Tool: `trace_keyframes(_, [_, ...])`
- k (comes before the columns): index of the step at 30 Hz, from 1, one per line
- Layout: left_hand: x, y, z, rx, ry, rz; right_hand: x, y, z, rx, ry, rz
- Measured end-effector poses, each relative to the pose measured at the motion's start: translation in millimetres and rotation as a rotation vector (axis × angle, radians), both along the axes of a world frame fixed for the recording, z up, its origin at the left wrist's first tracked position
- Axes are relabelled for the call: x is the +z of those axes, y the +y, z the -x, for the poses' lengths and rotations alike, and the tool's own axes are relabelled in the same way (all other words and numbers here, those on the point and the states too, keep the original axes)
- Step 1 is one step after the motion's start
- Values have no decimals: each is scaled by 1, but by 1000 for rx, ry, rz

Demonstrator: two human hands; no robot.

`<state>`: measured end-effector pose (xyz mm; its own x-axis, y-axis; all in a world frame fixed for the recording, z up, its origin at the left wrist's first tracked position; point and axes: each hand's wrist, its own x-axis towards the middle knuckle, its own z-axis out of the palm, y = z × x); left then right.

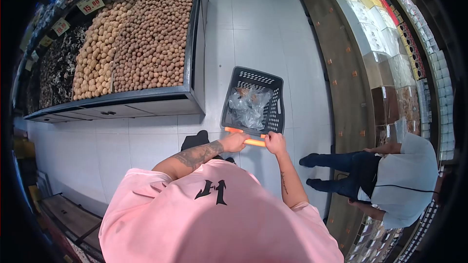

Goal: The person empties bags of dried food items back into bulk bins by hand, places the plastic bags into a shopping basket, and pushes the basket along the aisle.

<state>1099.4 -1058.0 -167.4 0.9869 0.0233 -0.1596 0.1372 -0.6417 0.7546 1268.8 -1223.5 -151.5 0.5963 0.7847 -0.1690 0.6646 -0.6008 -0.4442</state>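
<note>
A dark grey shopping basket with perforated walls is in front of my body in the aisle. Clear plastic bags lie inside it, with something brownish showing through at the top; their contents are hard to make out. Along the basket's near side runs an orange handle. My left hand is closed around the handle's left part. Toward the other end, my right hand is closed on the same handle.
At left stands a display bin heaped with round brown dried goods, with price signs above. Packaged goods fill the shelves at right. A person in a white shirt stands close by on the right, facing those shelves.
</note>
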Motion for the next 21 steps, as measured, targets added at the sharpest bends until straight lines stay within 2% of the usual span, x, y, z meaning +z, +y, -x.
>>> trace_keyframes(2, [9,12,-21,-22,31,-40,-3,15,-33,-9,-21,32])
trace_keyframes(4, [20,28,-39,-2,74,-27,-5,30,-63,8,-125,-149])
trace_keyframes(8, [21,79,-85,-116,126,-10,-6,71,-111,-91,-235,-154])
trace_keyframes(9, [21,94,-102,-141,128,-35,-7,84,-119,-178,-187,-44])
trace_keyframes(11, [21,105,-118,-183,147,-46,-7,100,-136,-167,-145,59])
trace_keyframes(14, [1,146,-152,-194,42,-80,-5,163,-178,-138,-90,114])
trace_keyframes(16, [-2,167,-166,-210,115,-96,-3,182,-183,-232,16,178])
trace_keyframes(21, [23,213,-192,46,136,-94,-2,250,-213,-232,46,188])
